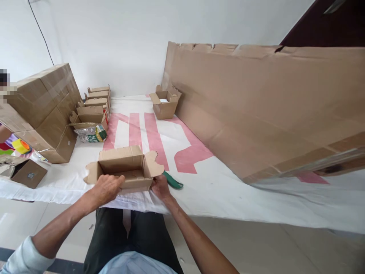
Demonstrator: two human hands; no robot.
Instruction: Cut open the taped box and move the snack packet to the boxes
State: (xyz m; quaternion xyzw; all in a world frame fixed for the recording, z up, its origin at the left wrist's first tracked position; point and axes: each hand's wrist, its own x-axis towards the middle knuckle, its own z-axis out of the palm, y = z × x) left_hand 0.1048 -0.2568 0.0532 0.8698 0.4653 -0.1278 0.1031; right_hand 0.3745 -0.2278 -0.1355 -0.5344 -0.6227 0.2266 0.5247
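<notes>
Both of our hands are gripping the small open brown cardboard box (125, 169) at the near edge of the table (228, 190): our left hand (107, 188) is closing over its front wall, and our right hand (160, 187) is pinching its right front corner. We are judging the box as shaped but unfinished, since its top flaps are standing open and nothing is showing inside. A green-handled tool (173, 181) is lying just beside our right hand. Farther back, a row of similar small boxes (95, 104) is waiting beside a shiny foil packet (90, 134), with one more open box (164, 102) against the tall cardboard sheet (265, 106). We are not making out the tool's working end.
</notes>
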